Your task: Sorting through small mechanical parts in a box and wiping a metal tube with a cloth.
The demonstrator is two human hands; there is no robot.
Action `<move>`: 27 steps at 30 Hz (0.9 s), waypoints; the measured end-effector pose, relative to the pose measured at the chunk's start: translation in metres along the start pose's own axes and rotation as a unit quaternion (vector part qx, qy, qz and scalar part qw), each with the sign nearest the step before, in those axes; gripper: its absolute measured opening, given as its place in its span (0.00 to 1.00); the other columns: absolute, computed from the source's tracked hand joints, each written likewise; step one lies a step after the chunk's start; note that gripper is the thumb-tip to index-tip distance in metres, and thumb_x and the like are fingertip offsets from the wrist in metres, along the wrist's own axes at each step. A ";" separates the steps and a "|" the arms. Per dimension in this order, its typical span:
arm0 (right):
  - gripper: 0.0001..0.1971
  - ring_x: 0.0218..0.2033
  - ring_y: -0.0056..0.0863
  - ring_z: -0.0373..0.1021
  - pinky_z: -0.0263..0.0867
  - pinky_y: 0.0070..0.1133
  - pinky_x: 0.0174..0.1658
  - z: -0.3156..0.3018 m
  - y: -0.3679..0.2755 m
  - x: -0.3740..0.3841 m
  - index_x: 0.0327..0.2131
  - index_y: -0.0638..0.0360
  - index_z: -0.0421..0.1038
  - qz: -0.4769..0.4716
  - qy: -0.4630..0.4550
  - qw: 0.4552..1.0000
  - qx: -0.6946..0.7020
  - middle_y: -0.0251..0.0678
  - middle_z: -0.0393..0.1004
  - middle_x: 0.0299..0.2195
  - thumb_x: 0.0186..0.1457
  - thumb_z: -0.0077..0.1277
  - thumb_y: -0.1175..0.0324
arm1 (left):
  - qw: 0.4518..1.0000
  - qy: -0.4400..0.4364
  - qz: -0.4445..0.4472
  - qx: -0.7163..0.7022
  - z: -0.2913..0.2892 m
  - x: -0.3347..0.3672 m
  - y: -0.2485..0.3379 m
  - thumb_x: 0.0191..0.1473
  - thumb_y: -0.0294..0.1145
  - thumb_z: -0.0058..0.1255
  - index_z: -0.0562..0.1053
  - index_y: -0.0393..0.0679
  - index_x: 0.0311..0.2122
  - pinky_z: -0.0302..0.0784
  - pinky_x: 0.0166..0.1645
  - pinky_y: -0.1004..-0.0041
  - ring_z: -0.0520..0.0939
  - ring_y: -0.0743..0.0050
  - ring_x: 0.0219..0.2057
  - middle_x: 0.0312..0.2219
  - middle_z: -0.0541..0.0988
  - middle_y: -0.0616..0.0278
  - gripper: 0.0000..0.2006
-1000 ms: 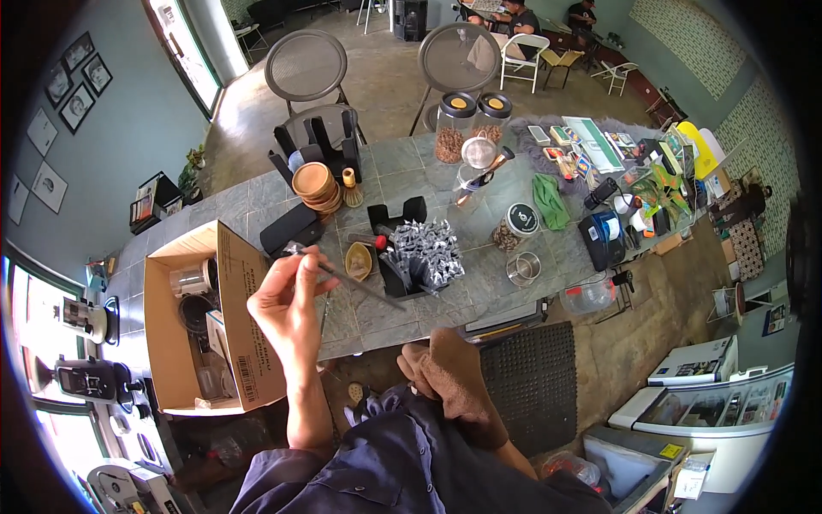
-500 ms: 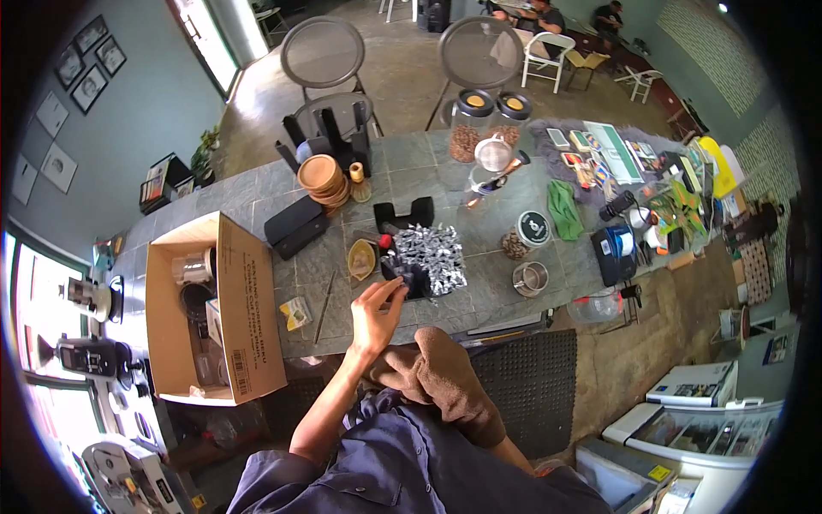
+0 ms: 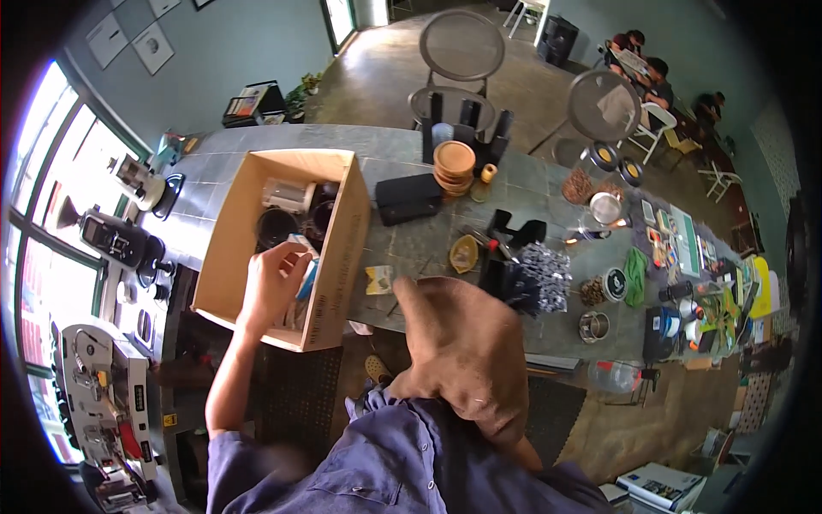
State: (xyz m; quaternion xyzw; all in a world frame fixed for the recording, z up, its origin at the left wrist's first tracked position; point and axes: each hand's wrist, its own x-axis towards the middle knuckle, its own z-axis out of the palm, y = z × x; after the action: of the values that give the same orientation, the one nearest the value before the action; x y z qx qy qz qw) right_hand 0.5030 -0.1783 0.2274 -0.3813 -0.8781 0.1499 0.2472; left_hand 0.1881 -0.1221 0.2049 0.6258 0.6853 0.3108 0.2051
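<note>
My left hand [image 3: 278,278] reaches into an open cardboard box [image 3: 338,257] on the left, its fingers curled together in a pinch. Beside the fingertips, along the box's right wall, stands a thin blue-and-white carton [image 3: 306,278]; whether the fingers touch it is unclear. Dark round vessels [image 3: 276,226] and a clear container [image 3: 288,195] lie deeper inside. A brown cloth [image 3: 471,343] covers my right hand completely, so its fingers are hidden. Just beyond the cloth are a black holder [image 3: 494,278] and a bunch of crumpled silver foil [image 3: 542,276].
Around the cloth lie a small yellow packet [image 3: 378,280], a yellowish dish [image 3: 463,254] and a black case [image 3: 408,199]. Behind stand stacked wooden saucers [image 3: 454,163]. To the right are a metal cup [image 3: 593,326], a jar of beans [image 3: 613,283] and a green cloth [image 3: 634,276].
My left hand has moved left from the black holder into the cardboard box. The brown cloth over my right hand has risen and spread above the counter's front edge. The view has turned left.
</note>
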 end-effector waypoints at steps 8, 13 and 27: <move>0.16 0.29 0.32 0.68 0.64 0.31 0.19 0.126 -0.015 0.004 0.41 0.35 0.77 -0.027 -0.065 0.990 0.123 0.06 0.70 0.50 0.45 0.62 0.60 | 0.917 -0.263 -0.036 0.299 -0.003 0.027 -0.177 0.52 0.43 0.66 0.84 0.35 0.31 0.83 0.41 0.56 0.88 0.48 0.32 0.24 0.84 0.46 0.17; 0.17 0.37 0.42 0.69 0.70 0.32 0.29 0.125 -0.050 0.018 0.41 0.27 0.80 -0.004 -0.065 0.997 0.035 0.17 0.67 0.56 0.46 0.63 0.66 | 0.901 -0.367 -0.040 0.229 0.016 0.036 -0.214 0.49 0.41 0.66 0.81 0.29 0.27 0.85 0.40 0.55 0.89 0.45 0.30 0.22 0.83 0.40 0.19; 0.15 0.36 0.43 0.76 0.75 0.35 0.41 0.167 -0.082 -0.020 0.43 0.32 0.80 0.275 -0.088 0.956 -0.060 0.26 0.69 0.46 0.51 0.62 0.67 | 0.966 -0.194 0.064 -0.159 -0.061 -0.015 -0.071 0.63 0.28 0.49 0.76 0.31 0.36 0.78 0.32 0.67 0.84 0.70 0.25 0.22 0.81 0.54 0.10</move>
State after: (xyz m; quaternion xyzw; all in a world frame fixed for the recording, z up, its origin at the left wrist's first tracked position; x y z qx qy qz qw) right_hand 0.3742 -0.2598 0.1193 -0.6077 -0.7647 0.1920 0.0952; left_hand 0.0978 -0.1485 0.1989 0.6762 0.5321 0.3011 0.4110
